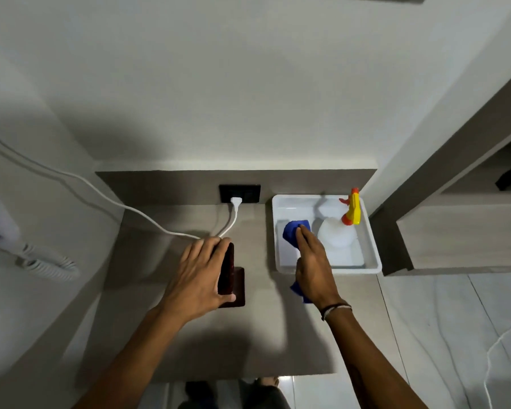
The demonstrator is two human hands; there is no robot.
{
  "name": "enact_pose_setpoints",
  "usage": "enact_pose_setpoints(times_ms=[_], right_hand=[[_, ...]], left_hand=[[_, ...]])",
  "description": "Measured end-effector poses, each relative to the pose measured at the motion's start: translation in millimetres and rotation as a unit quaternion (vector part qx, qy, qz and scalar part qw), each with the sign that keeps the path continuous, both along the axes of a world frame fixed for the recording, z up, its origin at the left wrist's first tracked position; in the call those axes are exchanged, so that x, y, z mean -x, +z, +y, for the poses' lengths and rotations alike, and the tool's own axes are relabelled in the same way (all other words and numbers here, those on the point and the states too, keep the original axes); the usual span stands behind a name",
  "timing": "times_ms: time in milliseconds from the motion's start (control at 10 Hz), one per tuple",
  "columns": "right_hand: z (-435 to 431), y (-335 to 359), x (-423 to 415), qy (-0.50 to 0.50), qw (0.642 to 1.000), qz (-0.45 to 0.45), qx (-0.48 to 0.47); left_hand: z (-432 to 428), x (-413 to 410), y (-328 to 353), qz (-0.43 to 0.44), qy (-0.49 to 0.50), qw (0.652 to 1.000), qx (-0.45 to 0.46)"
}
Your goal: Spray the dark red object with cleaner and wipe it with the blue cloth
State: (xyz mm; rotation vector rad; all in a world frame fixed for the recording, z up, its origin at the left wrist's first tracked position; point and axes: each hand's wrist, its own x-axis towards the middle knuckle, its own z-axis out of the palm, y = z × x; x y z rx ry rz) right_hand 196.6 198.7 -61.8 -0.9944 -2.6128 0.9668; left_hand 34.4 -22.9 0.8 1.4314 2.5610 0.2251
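The dark red object (229, 273) is a flat slab tilted up on edge on the grey counter, its dark reflection or base beside it. My left hand (199, 270) is closed around it, fingers over its far end and thumb at the near end. My right hand (313, 261) holds the blue cloth (292, 230), reaching over the front rim of the white tray (372, 255); one end of the cloth lies in the tray, the other hangs below my palm. The white spray bottle (337, 234) with a yellow and orange trigger lies in the tray to the right of the cloth.
A white plug and cable (235, 211) run from a black wall socket (239, 192) across the counter behind the left hand. A coiled white cord (48, 265) hangs at far left. A wall and shelf unit stand right of the tray. The counter's front edge is near my feet.
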Motion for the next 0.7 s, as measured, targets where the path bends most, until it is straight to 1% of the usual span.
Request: enact_pose_setpoints(times_ms=[100, 200, 300, 400, 500, 600, 700], right_hand=[[29.6, -13.4, 33.1, 0.014, 0.997, -0.053, -0.057], [48.6, -32.8, 57.0, 0.05, 0.987, -0.113, -0.099], [56.0, -56.1, 70.2, 0.098, 0.973, -0.191, -0.089], [54.1, -77.4, 71.6, 0.141, 0.948, -0.257, -0.12], [53.7, -85.4, 68.9, 0.15, 0.944, -0.254, -0.15], [51.8, -63.8, 65.5, 0.146, 0.948, -0.253, -0.128], [33.3, -41.7, 68.1, 0.104, 0.979, -0.129, -0.121]], left_hand=[[6.5, -3.1, -3.6, 0.023, -0.011, 1.0, -0.01], [9.8, -4.7, -8.2, 0.023, -0.014, 0.999, -0.02], [11.2, -6.0, -16.1, 0.036, -0.027, 0.999, -0.028], [10.8, -6.8, -18.9, 0.024, -0.011, 0.999, -0.017], [11.2, -10.2, -16.8, 0.018, -0.009, 1.0, -0.007], [11.0, -13.5, -11.7, 0.037, -0.014, 0.999, -0.008], [13.4, -11.2, -9.1, 0.036, -0.009, 0.999, -0.002]])
